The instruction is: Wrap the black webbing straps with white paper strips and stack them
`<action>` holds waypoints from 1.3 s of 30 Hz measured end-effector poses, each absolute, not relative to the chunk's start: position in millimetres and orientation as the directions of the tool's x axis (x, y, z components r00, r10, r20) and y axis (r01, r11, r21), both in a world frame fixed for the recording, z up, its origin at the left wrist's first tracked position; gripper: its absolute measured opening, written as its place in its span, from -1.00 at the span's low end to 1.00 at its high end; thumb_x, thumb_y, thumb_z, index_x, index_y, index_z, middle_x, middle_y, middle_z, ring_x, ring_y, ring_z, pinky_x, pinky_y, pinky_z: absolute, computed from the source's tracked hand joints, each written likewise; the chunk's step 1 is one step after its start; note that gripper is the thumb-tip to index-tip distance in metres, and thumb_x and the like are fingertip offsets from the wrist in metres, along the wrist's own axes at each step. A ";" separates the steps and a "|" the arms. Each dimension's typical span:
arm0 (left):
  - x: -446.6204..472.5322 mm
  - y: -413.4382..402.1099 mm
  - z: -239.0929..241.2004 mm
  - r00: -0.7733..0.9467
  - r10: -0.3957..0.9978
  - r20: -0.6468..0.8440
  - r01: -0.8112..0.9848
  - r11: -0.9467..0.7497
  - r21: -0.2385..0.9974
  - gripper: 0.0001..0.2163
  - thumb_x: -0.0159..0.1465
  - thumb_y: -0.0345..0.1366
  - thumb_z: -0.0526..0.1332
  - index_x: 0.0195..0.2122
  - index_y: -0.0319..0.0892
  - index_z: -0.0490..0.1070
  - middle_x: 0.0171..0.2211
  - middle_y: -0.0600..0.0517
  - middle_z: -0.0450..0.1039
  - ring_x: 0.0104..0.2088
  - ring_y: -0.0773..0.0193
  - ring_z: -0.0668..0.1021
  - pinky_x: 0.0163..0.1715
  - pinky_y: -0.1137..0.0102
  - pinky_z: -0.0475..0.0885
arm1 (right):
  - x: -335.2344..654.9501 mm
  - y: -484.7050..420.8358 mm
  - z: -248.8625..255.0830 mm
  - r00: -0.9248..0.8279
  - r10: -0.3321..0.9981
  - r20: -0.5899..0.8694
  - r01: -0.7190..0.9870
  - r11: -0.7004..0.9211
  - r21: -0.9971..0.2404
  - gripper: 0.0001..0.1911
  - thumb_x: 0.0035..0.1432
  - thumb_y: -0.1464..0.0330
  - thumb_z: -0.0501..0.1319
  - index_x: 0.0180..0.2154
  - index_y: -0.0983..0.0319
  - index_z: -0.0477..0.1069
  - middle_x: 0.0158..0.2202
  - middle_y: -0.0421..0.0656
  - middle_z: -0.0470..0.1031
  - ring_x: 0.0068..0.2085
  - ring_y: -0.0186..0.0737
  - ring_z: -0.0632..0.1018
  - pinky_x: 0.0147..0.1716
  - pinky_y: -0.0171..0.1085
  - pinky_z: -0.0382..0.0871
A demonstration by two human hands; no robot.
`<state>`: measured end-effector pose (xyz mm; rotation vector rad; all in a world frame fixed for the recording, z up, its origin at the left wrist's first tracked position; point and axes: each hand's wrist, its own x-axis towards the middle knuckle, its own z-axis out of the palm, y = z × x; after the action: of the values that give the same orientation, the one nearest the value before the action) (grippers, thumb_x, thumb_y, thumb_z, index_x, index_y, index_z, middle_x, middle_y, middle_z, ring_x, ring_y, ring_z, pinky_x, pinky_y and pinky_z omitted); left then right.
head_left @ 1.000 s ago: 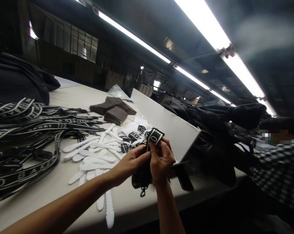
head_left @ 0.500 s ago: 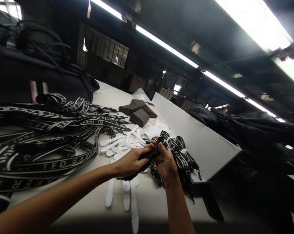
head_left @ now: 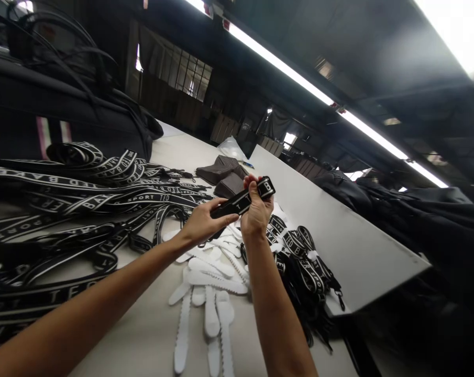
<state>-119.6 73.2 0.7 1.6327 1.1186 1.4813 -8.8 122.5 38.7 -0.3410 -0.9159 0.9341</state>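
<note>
A black webbing strap (head_left: 237, 203) with white lettering is folded into a flat bundle between my hands, above the table. My left hand (head_left: 205, 220) grips its lower left part, thumb along the near side. My right hand (head_left: 257, 207) is closed round the upper end, where a folded loop shows a letter B. Beneath my hands lies a heap of white toothed plastic ties (head_left: 213, 280). Loose lettered straps (head_left: 150, 198) spread over the table to the left. Several rolled strap bundles (head_left: 299, 246) sit to the right of my right wrist.
A large black bag (head_left: 91, 115) stands at the back left. Dark brown folded pieces (head_left: 223, 173) and a clear plastic bag (head_left: 232, 148) lie farther back on the table. A white panel (head_left: 331, 230) borders the right side, with dark fabric items (head_left: 397, 214) beyond it.
Both hands have raised the folded strap up and away from the white ties. The strap's lettered end now shows above my right hand. The view has shifted slightly.
</note>
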 end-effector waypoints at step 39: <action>-154.8 81.6 -46.6 -0.244 0.960 0.139 -0.228 -0.196 0.954 -0.60 0.10 -0.09 0.37 -0.11 -0.19 0.41 -0.51 0.06 0.49 -0.58 0.38 0.48 -0.68 0.60 0.34 | 41.3 85.8 -108.0 -0.315 0.936 0.157 0.679 0.338 -0.652 -0.91 0.06 0.40 0.33 -0.47 0.22 0.48 -0.41 -0.24 0.46 -0.34 -0.28 0.44 -0.32 -0.33 0.21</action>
<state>-154.8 81.6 -46.6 1.0218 1.0908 1.6112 41.3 85.8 -108.0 -1.4099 -2.0905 0.6560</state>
